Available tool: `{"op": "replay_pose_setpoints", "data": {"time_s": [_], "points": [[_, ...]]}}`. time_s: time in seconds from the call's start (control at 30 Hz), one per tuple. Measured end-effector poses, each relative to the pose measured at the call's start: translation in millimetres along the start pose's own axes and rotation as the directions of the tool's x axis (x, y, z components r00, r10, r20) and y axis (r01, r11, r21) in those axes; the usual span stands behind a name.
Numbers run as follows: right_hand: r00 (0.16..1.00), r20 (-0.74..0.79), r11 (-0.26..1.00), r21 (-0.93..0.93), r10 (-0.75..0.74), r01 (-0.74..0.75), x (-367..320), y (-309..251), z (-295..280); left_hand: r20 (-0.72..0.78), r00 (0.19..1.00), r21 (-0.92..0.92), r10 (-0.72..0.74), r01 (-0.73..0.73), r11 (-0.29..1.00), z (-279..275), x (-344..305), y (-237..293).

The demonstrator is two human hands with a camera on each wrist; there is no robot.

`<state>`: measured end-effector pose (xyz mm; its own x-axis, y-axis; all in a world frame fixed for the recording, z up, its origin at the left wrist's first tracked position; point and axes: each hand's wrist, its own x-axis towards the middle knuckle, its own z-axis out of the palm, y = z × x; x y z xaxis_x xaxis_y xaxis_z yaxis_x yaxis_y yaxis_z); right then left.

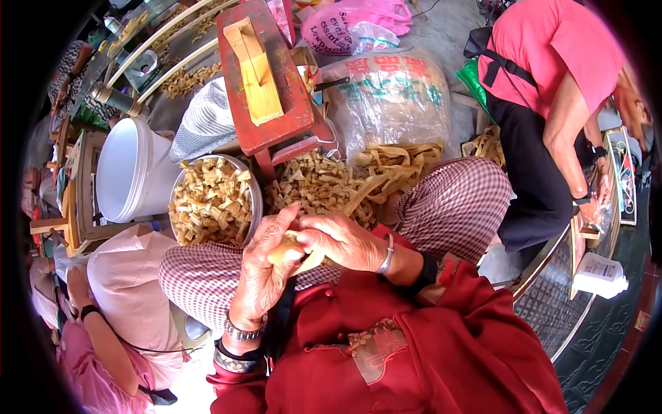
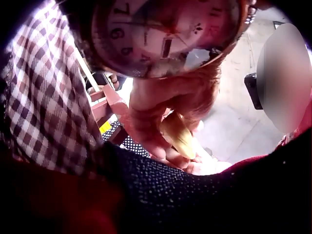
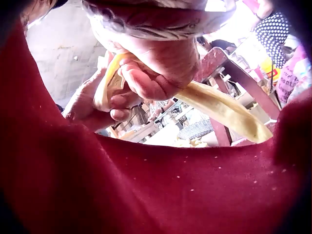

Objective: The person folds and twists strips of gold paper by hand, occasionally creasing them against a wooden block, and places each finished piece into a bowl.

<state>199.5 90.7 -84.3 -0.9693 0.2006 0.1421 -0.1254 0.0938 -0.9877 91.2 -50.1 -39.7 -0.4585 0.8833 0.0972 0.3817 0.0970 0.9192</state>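
Observation:
Both hands meet over the lap and work on a soft, pale yellow strip (image 1: pixel 314 261) that looks like plant material. Fingers of the left hand (image 1: pixel 265 262) curl round a folded part of the strip (image 2: pixel 178 136). The right hand (image 1: pixel 341 241) pinches it close to the left fingers. In the right wrist view, one stretch of the strip (image 3: pixel 224 109) trails out past the right hand (image 3: pixel 156 73), and another part loops between the two hands. Just beyond the left hand, a metal bowl (image 1: pixel 258 196) is heaped with short knotted pieces (image 1: pixel 210 196) of similar colour.
More knotted pieces (image 1: pixel 310 183) and long loose strips (image 1: pixel 400 162) lie past the lap. Behind them stand a red bench (image 1: pixel 238 83) bearing a wooden block (image 1: pixel 265 100), and a clear plastic sack (image 1: pixel 393 103). A white bucket (image 1: pixel 131 172) is at left. People sit close on both sides.

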Motion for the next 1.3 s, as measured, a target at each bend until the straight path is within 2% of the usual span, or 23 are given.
{"op": "replay_pose_setpoints", "data": {"time_s": [0.1, 0.2, 0.23, 0.27, 0.33, 0.37, 0.4, 0.47, 0.5, 0.53, 0.57, 0.6, 0.67, 0.73, 0.77, 0.8, 0.83, 0.93, 0.97, 1.0, 1.07, 1.13, 1.3], "points": [[0.992, -0.091, 0.989, 0.113, -0.089, 0.099, 2.7, 3.7, 8.2, 0.01, 0.997, -0.182, -0.081, 0.081, 0.98, 2.0, -2.1, -4.8], [0.986, -0.073, 0.976, 0.172, 0.147, -0.133, -2.6, -7.9, 4.5, 0.182, 0.946, -0.592, -0.268, 0.323, 0.739, -2.0, -7.3, -14.9], [0.986, -0.146, 0.996, 0.061, 0.075, -0.067, -2.1, -10.3, 3.9, 0.2, 0.934, -0.696, -0.297, 0.349, 0.628, 1.4, -5.5, -7.0], [0.984, -0.116, 0.989, 0.078, 0.132, -0.123, -3.2, -12.9, 1.7, 0.277, 0.916, -0.743, -0.289, 0.395, 0.541, 0.9, -6.0, -9.6], [0.994, -0.104, 0.993, -0.115, -0.041, 0.029, -3.1, 1.0, -0.1, 0.411, 0.874, -0.802, -0.258, 0.481, 0.354, -2.7, -10.8, -19.9], [0.997, -0.055, 0.986, -0.16, -0.05, 0.041, -4.1, 4.7, -2.4, 0.429, 0.862, -0.801, -0.27, 0.501, 0.328, 0.0, -11.2, -20.7], [0.996, -0.057, 0.993, -0.105, -0.062, 0.055, -5.0, 2.5, -1.2, 0.427, 0.868, -0.812, -0.255, 0.492, 0.314, 2.0, -7.7, -18.0], [0.98, -0.197, 0.999, -0.021, 0.033, -0.038, -11.2, 15.9, 1.0, 0.412, 0.89, -0.864, -0.198, 0.45, 0.227, 3.4, -6.4, -24.5], [0.983, -0.181, 0.986, -0.16, 0.014, -0.043, -10.2, 10.2, -11.9, 0.414, 0.896, -0.867, -0.16, 0.442, 0.229, -0.3, -5.1, -25.5], [0.982, -0.189, 0.991, -0.126, 0.017, -0.042, -13.4, 9.5, -21.8, 0.363, 0.912, -0.892, -0.189, 0.399, 0.214, -3.7, -6.6, -21.3], [0.966, -0.227, 0.988, -0.063, 0.126, -0.143, -16.7, 4.9, -31.6, 0.328, 0.921, -0.899, -0.211, 0.373, 0.23, -5.8, -8.1, -22.9], [0.967, -0.229, 0.99, -0.06, 0.11, -0.127, -19.7, 2.7, -39.9, 0.289, 0.928, -0.906, -0.236, 0.344, 0.246, -8.0, -10.6, -25.4], [0.913, -0.383, 0.981, -0.076, 0.138, -0.18, -25.8, 2.2, -58.6, 0.209, 0.957, -0.97, -0.201, 0.229, 0.084, -19.7, -13.5, -33.3], [0.907, -0.32, 0.934, -0.135, 0.274, -0.33, -27.9, -5.5, -72.0, 0.176, 0.959, -0.967, -0.222, 0.211, 0.143, -25.1, -12.6, -31.1], [0.956, -0.221, 0.932, -0.264, 0.191, -0.247, -23.6, -2.2, -69.0, 0.155, 0.961, -0.959, -0.23, 0.202, 0.198, -25.0, -10.6, -30.4], [0.84, -0.052, 0.839, -0.051, 0.54, -0.542, -19.2, -16.9, -65.7, 0.135, 0.963, -0.946, -0.232, 0.195, 0.258, -24.7, -7.4, -28.4], [0.851, 0.065, 0.854, -0.015, 0.52, -0.521, -16.1, -13.5, -56.1, 0.065, 0.947, -0.919, -0.316, 0.18, 0.35, -19.7, -3.7, -21.4], [0.8, 0.332, 0.821, 0.111, 0.5, -0.56, -6.3, -15.1, -24.0, 0.104, 0.949, -0.895, -0.298, 0.22, 0.388, -13.4, -1.8, -20.3], [0.802, 0.366, 0.813, 0.171, 0.472, -0.557, -4.9, -10.5, -15.2, 0.1, 0.952, -0.858, -0.29, 0.23, 0.458, -12.4, -2.2, -23.3], [0.818, 0.393, 0.849, 0.149, 0.42, -0.507, -2.1, -10.1, -11.6, 0.096, 0.954, -0.816, -0.284, 0.238, 0.527, -12.2, -2.4, -24.9], [0.818, 0.376, 0.853, 0.116, 0.436, -0.508, 0.1, -10.6, -8.3, 0.079, 0.942, -0.716, -0.325, 0.28, 0.64, -13.5, -5.2, -17.5], [0.84, 0.297, 0.865, 0.079, 0.454, -0.495, -0.1, -8.3, -5.5, 0.076, 0.918, -0.555, -0.389, 0.363, 0.748, -15.1, -10.1, -23.3], [0.917, 0.218, 0.941, -0.132, 0.334, -0.312, 3.1, -8.6, 2.4, 0.056, 0.812, -0.413, -0.581, 0.549, 0.727, -12.3, -8.0, -29.4]]}}
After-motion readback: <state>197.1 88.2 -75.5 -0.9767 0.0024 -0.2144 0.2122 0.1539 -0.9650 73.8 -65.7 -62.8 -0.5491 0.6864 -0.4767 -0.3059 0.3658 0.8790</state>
